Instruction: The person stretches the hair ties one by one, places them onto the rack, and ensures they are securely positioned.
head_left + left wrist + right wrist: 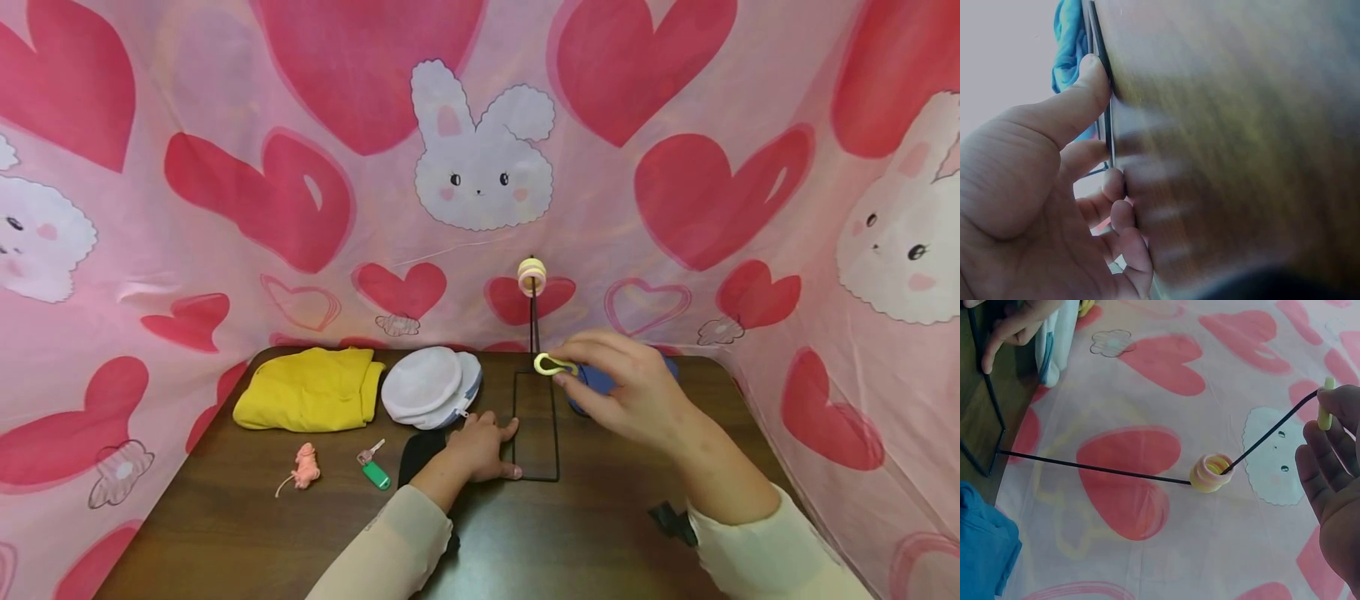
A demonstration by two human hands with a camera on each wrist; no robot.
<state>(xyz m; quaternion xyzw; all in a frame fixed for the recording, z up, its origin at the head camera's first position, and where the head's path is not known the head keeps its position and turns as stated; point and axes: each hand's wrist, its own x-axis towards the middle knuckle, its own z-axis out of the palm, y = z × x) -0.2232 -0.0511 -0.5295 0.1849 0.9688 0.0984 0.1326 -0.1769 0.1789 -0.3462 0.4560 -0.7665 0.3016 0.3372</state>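
Yellow ring [550,364] pinched in right hand [626,387], left hand [483,446] pressing stand base [536,427]

The right hand [1335,487] is pinching a small yellow ring [1324,405] at the frame's edge. Stacked pink and yellow rings [1211,473] are sitting on the thin black wire stand [1091,464], against the heart-printed cloth [1166,362]. Blue fabric [982,540] is showing at lower left.

Left hand [483,446] lies flat, fingers pressing the wire stand [536,425]; right hand [626,387] is raised just right of it, fingertips pinching.
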